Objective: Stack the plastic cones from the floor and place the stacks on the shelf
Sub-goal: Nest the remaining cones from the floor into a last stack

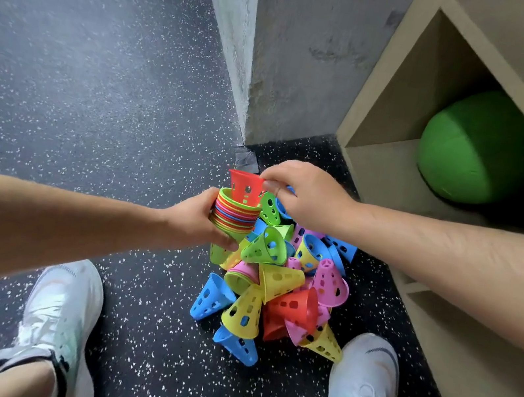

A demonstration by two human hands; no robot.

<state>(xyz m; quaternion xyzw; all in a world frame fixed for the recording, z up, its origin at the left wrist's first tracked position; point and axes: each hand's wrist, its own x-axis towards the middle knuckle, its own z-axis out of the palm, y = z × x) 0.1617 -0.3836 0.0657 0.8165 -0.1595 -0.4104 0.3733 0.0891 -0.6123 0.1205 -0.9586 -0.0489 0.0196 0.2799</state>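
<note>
Two hands are nesting a red cone into a held stack, above a heap of cones on the floor.

The left hand is wrapping its curled fingers round a stack of cones in many colours, rims facing up. The right hand is pinching the rim of a red cone between thumb and fingertips. That cone is sitting narrow end down, partly inside the top of the stack. Just below and to the right, a pile of loose cones – blue, yellow, green, pink, red – is lying on the dark speckled floor between two white shoes. A pale wooden shelf is standing at the right beside a grey wall corner, with a green ball in one compartment.
</note>
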